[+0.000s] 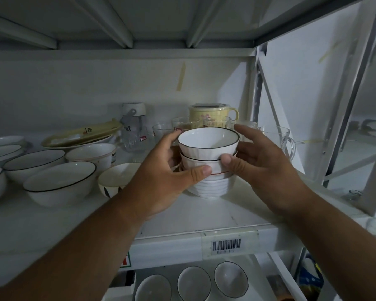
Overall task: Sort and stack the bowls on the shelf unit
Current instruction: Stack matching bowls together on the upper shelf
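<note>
A stack of white bowls (pixel 206 168) stands on the white shelf (pixel 215 213), right of centre. Its top bowl (pixel 208 140) has a thin black rim; the bottom bowl (pixel 211 187) is ribbed. My left hand (pixel 161 177) grips the stack's left side, thumb across the front and fingers up by the top rim. My right hand (pixel 263 161) holds the right side, thumb pressed on the second bowl, fingers spread behind the stack. To the left sit loose bowls: a wide black-rimmed bowl (pixel 59 181), another (pixel 34 162), a small cream bowl (pixel 115 177) and a white bowl (pixel 91 152).
Behind the stack stand glass cups (pixel 182 124), a glass mug (pixel 282 137), a yellow lidded mug (pixel 213 111) and a glass bottle (pixel 134 131). Stacked plates (pixel 80 135) lie at the back left. The lower shelf holds three bowls (pixel 193 281). A metal upright (pixel 256 88) bounds the right side.
</note>
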